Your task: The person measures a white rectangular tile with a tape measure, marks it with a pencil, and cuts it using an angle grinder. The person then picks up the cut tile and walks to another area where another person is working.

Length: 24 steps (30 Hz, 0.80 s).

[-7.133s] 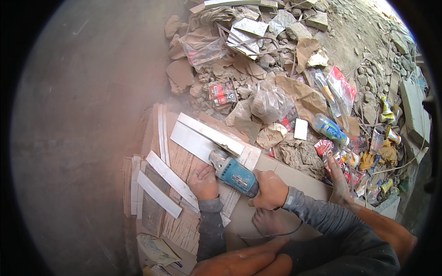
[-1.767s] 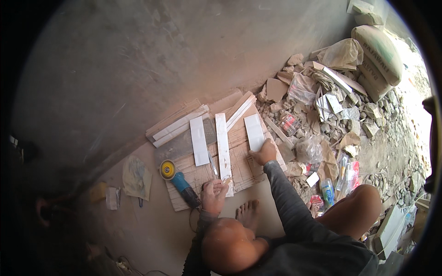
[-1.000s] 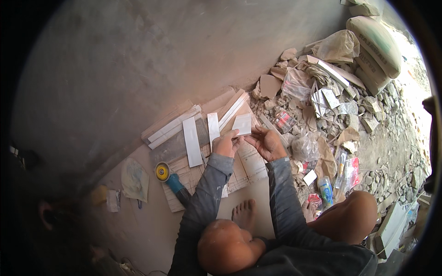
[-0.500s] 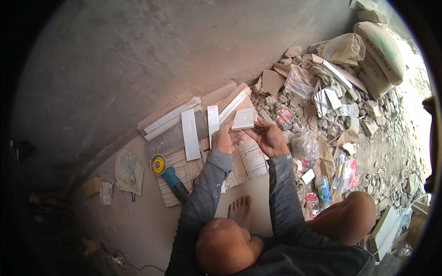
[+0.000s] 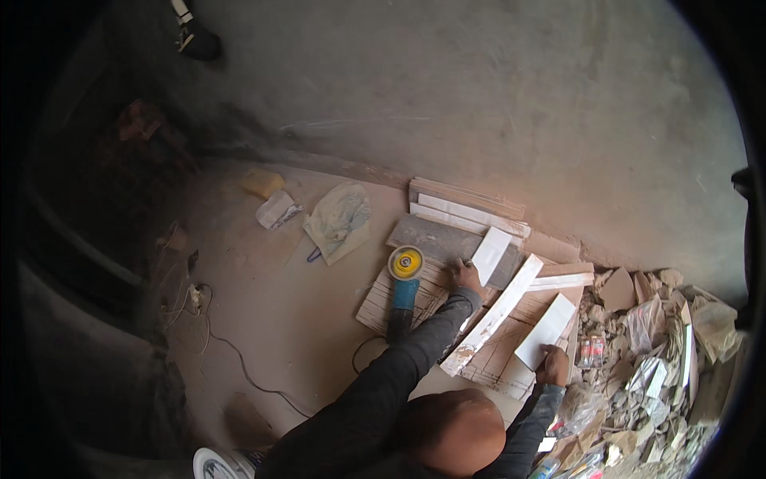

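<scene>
My right hand (image 5: 552,366) grips the lower end of a white rectangular tile piece (image 5: 548,329), raised over the scored board (image 5: 487,369). My left hand (image 5: 469,278) reaches down beside another white tile strip (image 5: 491,254), which lies across a dark grey slab (image 5: 435,235). Its fingers are bent and pressed together; what they hold, if anything, is hidden. Between my hands a long, chipped white strip (image 5: 496,316) lies diagonally. Left of my left hand, an angle grinder (image 5: 404,294) with a yellow disc centre and teal body rests on the board's edge.
Stacked tile strips (image 5: 471,209) lie along the wall. Rubble (image 5: 630,359) with plastic bags spreads to the right. A dusty plastic bag (image 5: 339,219), a yellow block (image 5: 262,183) and a power cord (image 5: 239,355) are on the floor left. A white bucket (image 5: 219,463) stands at the lower edge.
The view has swung left. My hands, together on a small white tile piece before, are now apart: the right holds a white tile piece, the left has moved down beside the strip on the slab.
</scene>
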Each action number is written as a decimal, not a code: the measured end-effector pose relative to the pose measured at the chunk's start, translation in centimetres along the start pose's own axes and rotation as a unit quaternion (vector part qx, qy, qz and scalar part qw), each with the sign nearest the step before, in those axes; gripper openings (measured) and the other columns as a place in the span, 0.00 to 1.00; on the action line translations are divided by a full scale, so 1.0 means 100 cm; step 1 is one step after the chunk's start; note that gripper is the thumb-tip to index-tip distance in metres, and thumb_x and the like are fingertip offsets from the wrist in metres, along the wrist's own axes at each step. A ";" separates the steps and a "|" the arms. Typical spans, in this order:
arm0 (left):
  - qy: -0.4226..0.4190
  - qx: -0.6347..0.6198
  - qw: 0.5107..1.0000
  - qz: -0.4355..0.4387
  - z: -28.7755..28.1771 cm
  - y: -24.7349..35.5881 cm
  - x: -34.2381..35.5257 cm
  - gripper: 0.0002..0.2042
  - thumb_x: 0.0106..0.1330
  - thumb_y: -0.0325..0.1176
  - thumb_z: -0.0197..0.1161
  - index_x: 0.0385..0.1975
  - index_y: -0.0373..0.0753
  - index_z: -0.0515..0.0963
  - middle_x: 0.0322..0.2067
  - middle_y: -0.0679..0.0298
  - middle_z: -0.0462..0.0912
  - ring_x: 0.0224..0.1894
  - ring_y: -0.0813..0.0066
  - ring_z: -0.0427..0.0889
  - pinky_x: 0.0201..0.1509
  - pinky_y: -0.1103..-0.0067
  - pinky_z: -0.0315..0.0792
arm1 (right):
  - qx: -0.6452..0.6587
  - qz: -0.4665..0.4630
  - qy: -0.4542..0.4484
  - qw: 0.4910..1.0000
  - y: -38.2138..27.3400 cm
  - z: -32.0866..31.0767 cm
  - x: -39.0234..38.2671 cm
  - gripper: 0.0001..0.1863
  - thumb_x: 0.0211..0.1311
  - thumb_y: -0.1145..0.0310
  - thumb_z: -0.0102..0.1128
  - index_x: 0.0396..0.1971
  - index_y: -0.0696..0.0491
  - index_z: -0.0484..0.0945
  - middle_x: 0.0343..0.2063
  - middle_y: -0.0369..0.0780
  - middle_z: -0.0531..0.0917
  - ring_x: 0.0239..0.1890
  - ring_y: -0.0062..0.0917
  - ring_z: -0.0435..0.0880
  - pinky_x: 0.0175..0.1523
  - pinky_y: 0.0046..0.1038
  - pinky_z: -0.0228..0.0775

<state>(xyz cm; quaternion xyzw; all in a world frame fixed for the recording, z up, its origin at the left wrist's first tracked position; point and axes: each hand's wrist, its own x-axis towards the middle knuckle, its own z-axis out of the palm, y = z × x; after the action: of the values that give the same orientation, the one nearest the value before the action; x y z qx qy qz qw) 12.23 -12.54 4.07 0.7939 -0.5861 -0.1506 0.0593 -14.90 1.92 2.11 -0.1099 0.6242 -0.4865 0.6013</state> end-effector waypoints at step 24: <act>-0.154 -0.509 0.831 -0.161 -0.617 0.014 -0.383 0.31 0.67 0.53 0.72 0.56 0.33 0.71 0.47 0.42 0.84 0.50 0.42 0.85 0.55 0.60 0.77 | -0.494 -0.214 -0.200 0.819 -0.421 0.267 -0.610 0.29 0.81 0.50 0.50 0.32 0.65 0.78 0.25 0.45 0.80 0.27 0.29 0.75 0.34 0.36 0.67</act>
<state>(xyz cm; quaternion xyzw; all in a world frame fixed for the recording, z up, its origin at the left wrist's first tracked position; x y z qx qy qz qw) 19.80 18.26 69.43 0.7010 -0.2916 -0.5555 0.3391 4.58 12.17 77.77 -0.6181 0.6073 -0.1966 0.4588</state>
